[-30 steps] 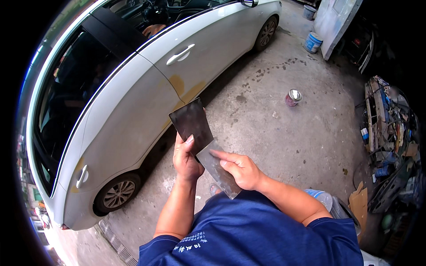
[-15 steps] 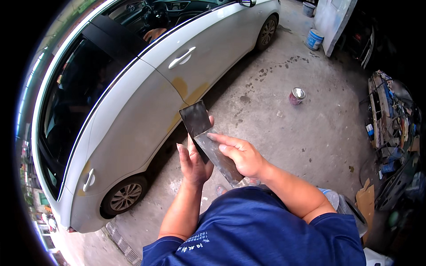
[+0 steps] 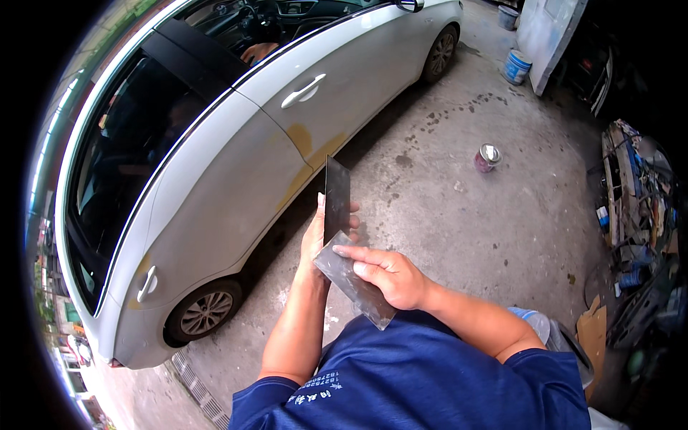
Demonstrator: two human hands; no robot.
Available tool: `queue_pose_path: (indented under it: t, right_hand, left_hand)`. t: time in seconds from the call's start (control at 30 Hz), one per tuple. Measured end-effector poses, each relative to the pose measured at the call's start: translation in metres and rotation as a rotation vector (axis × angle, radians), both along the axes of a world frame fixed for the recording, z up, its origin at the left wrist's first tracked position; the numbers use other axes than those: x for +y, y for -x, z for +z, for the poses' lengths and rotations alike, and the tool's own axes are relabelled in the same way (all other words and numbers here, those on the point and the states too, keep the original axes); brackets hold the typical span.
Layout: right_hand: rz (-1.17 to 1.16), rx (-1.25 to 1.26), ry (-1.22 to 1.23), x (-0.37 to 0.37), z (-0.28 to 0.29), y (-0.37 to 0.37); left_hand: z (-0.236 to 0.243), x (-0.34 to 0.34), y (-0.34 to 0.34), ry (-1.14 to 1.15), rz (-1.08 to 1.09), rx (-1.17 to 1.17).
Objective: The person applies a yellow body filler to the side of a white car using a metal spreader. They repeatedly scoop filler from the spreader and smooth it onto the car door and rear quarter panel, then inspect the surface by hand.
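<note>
My left hand [image 3: 314, 236] grips a thin, dark, flat board [image 3: 337, 197], now tilted nearly edge-on, with fingertips showing along its right side. In my right hand [image 3: 398, 278] is a grey, flat putty scraper [image 3: 356, 281], pinched between thumb and fingers. Its upper end lies by the board's lower end; whether they touch I cannot tell. Beyond both hands, the white car [image 3: 208, 172] carries yellowish filler patches [image 3: 304, 140] low on its doors, around the seam between them.
A reddish tin [image 3: 487, 158] with a shiny top stands on the concrete floor [image 3: 444, 208]. Farther off is a blue-and-white bucket [image 3: 517, 67] beside a pale panel [image 3: 548, 39]. Scrap parts [image 3: 631, 208] pile up at right, with cardboard [image 3: 591, 340] nearer me. A floor grate [image 3: 197, 387] lies at lower left.
The board has turned from showing its broad face to a steeper, near edge-on angle. The scraper has shifted down toward me, away from the board's middle. Both hands keep their hold.
</note>
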State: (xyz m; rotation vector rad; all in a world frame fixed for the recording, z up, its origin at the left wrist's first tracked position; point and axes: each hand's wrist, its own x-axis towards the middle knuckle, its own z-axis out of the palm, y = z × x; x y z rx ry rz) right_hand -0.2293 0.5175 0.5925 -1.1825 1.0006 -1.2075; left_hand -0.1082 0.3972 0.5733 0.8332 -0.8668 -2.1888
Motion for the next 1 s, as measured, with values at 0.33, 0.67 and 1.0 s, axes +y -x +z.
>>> queue_pose_path:
  t: [0.33, 0.67, 1.0]
  right_hand:
    - [-0.062, -0.194, -0.050, -0.003, -0.007, -0.001]
    - [-0.132, -0.372, -0.130, -0.007, -0.032, 0.007]
    - [-0.275, -0.354, -0.002, -0.025, -0.035, 0.026]
  left_hand:
    - [-0.001, -0.003, 0.002, 0.382, 0.141, -0.253]
    - [0.008, -0.001, 0.000, 1.233, 0.534, -0.870]
    - [0.003, -0.002, -0.006, 1.214, 0.526, -0.858]
